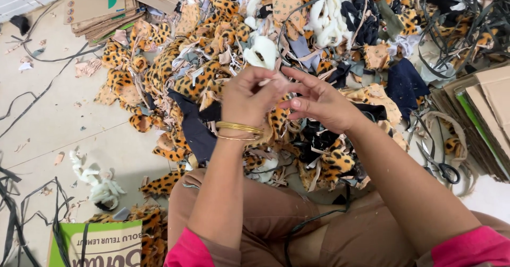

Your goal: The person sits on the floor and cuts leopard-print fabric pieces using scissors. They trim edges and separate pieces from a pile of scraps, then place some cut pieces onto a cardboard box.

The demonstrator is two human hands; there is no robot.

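scrap heap: huge pile (pixel 297 49) of leopard-print, black and white offcuts still in front of us, so we'd say most of the sorting is left

cardboard: flattened stacks (pixel 95 6) top left and at the right edge

scissors: lying on the floor (pixel 441 166) near our right arm, not in use

hands: left hand (pixel 247 99) and right hand (pixel 319 105) meet over the heap, fingertips pinched narrow

scrap in hand: a small pale bit (pixel 277 81) between our fingertips, too hidden to tell exactly what it is
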